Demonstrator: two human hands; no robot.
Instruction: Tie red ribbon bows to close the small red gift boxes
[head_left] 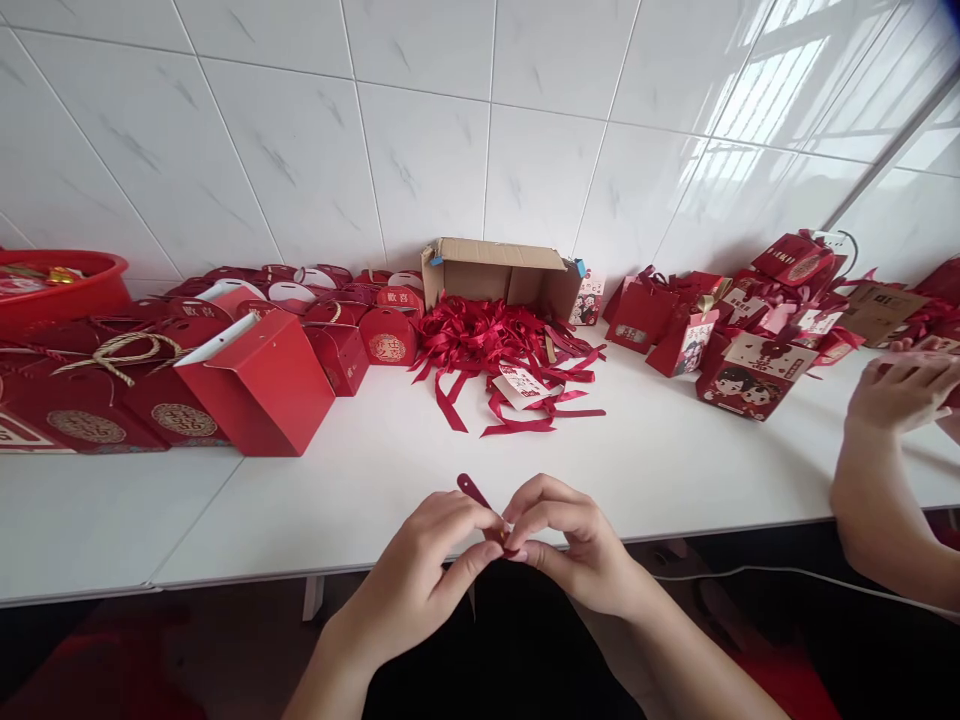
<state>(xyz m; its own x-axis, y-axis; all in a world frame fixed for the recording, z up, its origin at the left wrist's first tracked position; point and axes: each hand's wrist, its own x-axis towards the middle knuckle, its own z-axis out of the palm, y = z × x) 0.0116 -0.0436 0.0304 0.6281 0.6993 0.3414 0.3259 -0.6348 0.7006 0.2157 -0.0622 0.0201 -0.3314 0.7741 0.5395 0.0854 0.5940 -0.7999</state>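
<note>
Both hands meet at the table's front edge, pinching a narrow dark red strap (474, 490) with a small hole at its rounded end. My left hand (431, 560) grips it between thumb and forefinger. My right hand (574, 540) pinches its lower end, where a small gold-coloured spot shows between the fingertips. The fingers hide much of that end. Beyond my hands, a heap of red ribbons (487, 335) spills from an open cardboard box (499, 255). A printed card (519, 385) and a similar strap (581, 413) lie in front of the heap.
Red gift boxes (259, 385) line the left side, beside a red plastic basin (67, 300). More boxes, one with cartoon figures (752, 380), stand at right. Another person's hand (900, 390) is at the far right. A tiled wall (420, 150) closes the back.
</note>
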